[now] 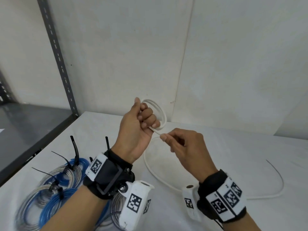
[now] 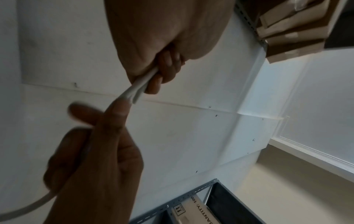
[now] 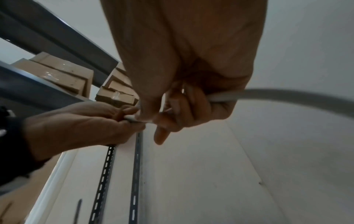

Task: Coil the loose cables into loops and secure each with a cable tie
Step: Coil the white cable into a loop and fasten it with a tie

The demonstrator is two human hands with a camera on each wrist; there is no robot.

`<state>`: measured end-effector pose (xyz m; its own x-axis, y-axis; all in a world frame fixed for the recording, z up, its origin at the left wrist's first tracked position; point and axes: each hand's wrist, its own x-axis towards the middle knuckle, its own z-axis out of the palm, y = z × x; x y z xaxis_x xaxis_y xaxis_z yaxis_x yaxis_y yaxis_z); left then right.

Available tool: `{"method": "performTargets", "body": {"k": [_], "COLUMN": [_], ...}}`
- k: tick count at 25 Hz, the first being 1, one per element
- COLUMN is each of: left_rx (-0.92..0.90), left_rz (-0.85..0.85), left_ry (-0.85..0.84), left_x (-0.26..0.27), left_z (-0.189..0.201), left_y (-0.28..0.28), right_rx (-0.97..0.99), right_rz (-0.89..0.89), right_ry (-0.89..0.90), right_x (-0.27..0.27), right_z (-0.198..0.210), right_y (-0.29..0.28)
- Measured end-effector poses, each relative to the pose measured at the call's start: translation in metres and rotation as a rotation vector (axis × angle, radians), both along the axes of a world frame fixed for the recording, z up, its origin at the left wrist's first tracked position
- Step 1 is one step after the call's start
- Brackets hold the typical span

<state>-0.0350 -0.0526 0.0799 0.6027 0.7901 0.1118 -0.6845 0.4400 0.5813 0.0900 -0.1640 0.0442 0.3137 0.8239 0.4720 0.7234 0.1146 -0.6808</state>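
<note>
Above the table, my left hand (image 1: 146, 120) grips a small coil of white cable (image 1: 163, 112), its fingers curled round several loops. My right hand (image 1: 164, 136) pinches the same cable just beside the left fist. The loose rest of the cable (image 1: 150, 167) hangs down and curves across the table to the right. In the left wrist view, the cable (image 2: 138, 87) runs out of my left hand (image 2: 162, 75) to the right hand's fingertips (image 2: 116, 112). The right wrist view shows my right hand (image 3: 151, 119) pinching the cable (image 3: 287, 94), with the left hand (image 3: 76, 125) close by.
Coiled blue and clear cables (image 1: 55, 185) bound with black cable ties (image 1: 75, 152) lie at the table's near left. A grey slotted metal rack (image 1: 58, 60) stands at the left against the wall. The white table (image 1: 225, 155) reaches the wall behind. Cardboard boxes (image 2: 287, 30) sit on shelves.
</note>
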Motion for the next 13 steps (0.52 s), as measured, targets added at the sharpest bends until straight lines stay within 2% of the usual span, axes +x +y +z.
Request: {"method": "performTargets", "body": {"k": [3, 6, 10, 13], "left_rx": [0.039, 0.036, 0.088, 0.178], "left_rz": [-0.037, -0.048, 0.006, 0.042], "left_ry": [0.014, 0.06, 0.172, 0.257], "left_x": [-0.003, -0.003, -0.002, -0.012], "left_z": [0.002, 0.001, 0.001, 0.006], "left_y": [0.0, 0.0, -0.002, 0.008], "right_rx": [-0.169, -0.229, -0.232, -0.349], "right_rz": [-0.121, -0.212, -0.169, -0.105], "right_ry": [-0.142, -0.206, -0.208, -0.158], "right_x": [0.014, 0.021, 0.018, 0.029], "right_z": [0.003, -0.002, -0.003, 0.001], "right_y": [-0.002, -0.003, -0.002, -0.007]}}
